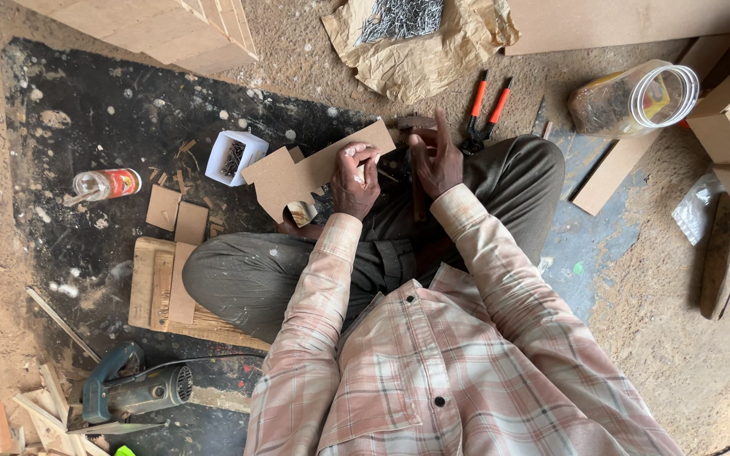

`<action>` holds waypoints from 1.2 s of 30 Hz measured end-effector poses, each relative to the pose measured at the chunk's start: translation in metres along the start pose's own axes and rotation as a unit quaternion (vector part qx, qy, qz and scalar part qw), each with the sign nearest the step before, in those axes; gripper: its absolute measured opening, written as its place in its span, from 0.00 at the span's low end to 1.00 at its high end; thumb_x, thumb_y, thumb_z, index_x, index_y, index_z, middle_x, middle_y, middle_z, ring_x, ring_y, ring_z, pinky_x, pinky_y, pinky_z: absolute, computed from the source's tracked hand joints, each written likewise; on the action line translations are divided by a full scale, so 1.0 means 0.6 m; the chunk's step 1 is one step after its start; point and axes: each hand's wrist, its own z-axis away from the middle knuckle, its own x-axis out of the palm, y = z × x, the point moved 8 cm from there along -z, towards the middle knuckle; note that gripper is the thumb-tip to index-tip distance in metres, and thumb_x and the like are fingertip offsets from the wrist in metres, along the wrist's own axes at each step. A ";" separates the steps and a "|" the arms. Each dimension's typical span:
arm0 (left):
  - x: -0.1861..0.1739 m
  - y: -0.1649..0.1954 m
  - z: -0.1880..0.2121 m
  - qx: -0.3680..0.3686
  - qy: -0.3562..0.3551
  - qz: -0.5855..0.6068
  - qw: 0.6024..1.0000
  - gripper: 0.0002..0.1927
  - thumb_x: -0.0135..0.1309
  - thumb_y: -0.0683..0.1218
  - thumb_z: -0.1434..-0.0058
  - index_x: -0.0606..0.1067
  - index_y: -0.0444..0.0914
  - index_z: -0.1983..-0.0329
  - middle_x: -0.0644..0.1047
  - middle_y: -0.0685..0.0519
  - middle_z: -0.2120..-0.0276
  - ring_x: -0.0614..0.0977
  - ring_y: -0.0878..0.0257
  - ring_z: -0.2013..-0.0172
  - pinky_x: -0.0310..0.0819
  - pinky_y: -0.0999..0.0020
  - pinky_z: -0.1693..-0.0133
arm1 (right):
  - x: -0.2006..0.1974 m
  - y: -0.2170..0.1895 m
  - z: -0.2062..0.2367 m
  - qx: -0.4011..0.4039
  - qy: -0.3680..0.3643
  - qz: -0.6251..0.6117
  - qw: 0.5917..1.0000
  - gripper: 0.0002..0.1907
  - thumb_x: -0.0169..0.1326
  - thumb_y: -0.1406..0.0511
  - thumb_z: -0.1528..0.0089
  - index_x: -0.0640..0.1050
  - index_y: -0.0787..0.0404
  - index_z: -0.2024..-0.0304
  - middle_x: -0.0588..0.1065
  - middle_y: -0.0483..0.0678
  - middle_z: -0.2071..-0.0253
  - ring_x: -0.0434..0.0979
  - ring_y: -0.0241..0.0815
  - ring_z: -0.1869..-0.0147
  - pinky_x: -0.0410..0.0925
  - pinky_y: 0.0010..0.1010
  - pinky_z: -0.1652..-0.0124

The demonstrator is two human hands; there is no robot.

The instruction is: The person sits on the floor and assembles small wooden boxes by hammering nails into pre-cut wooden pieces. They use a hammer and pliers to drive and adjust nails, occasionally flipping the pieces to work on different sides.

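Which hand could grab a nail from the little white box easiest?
Probably the left hand: the white box lies on its side, though it holds the cut board. The right hand is farther off, on a dark tool.

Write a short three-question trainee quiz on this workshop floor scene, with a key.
1. True or false: the left hand grips the cut board piece.
2. What sits just left of that piece? A) white nail box B) plastic jar C) pliers
3. Which power tool lies on the floor at lower left?

Key: 1 true. 2 A. 3 the circular saw. The right hand holds a dark tool, hard to identify.
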 end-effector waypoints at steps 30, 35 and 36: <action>0.012 0.002 0.004 -0.003 0.031 0.027 0.999 0.12 0.53 0.35 0.32 0.66 0.34 0.48 0.80 0.47 0.54 0.82 0.48 0.52 0.77 0.57 0.50 | -0.140 -0.160 0.078 -0.045 -0.058 0.067 0.995 0.23 0.52 0.57 0.25 0.69 0.68 0.36 0.77 0.58 0.61 0.80 0.42 0.66 0.70 0.34 0.65; 0.017 -0.004 0.006 -0.013 0.028 0.053 0.998 0.14 0.53 0.35 0.33 0.65 0.33 0.47 0.80 0.48 0.53 0.82 0.49 0.53 0.77 0.57 0.49 | -0.132 -0.136 0.083 0.030 -0.074 0.033 0.996 0.25 0.53 0.57 0.28 0.69 0.68 0.36 0.78 0.55 0.65 0.81 0.42 0.68 0.71 0.35 0.65; 0.017 -0.004 0.006 -0.010 0.029 0.048 0.998 0.14 0.53 0.35 0.34 0.66 0.33 0.47 0.80 0.47 0.53 0.82 0.49 0.53 0.77 0.57 0.49 | -0.132 -0.140 0.083 0.013 -0.067 0.037 0.997 0.25 0.53 0.57 0.27 0.69 0.68 0.36 0.79 0.55 0.63 0.82 0.42 0.66 0.72 0.35 0.64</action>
